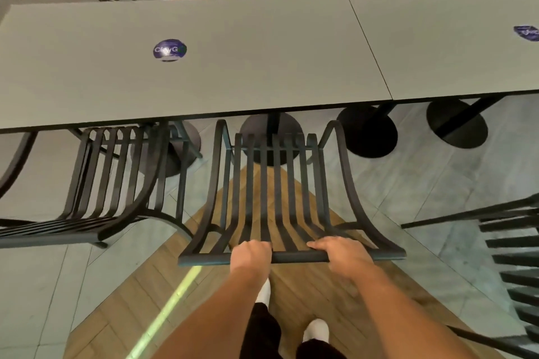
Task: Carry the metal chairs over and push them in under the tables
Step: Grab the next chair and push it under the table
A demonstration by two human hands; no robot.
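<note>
Chair point(280, 192) mid-push, front of seat just under near edge of table point(204, 67), backrest toward camera. Left hand point(253, 253) and right hand point(339, 255) both wrapped over top rail point(291, 257), fingers curled round it, side by side near centre. Step in hand, by the look of it: sliding this one in; seat mostly out yet. Next move probably a straight shove forward, keeping clear of round pedestal base point(269, 137) dead ahead and neighbour chair point(110, 183) just beside on left, already partly tucked. Risk: front legs catching the base.

Materials: dark painted metal, flat slats running from backrest down into seat in one curve, arms flaring outward. Tabletop matte grey, smooth, thin dark edge, round sticker point(169, 50) on it; second tabletop point(452, 44) butted against right. Floor part grey tile, part wood herringbone.
</note>
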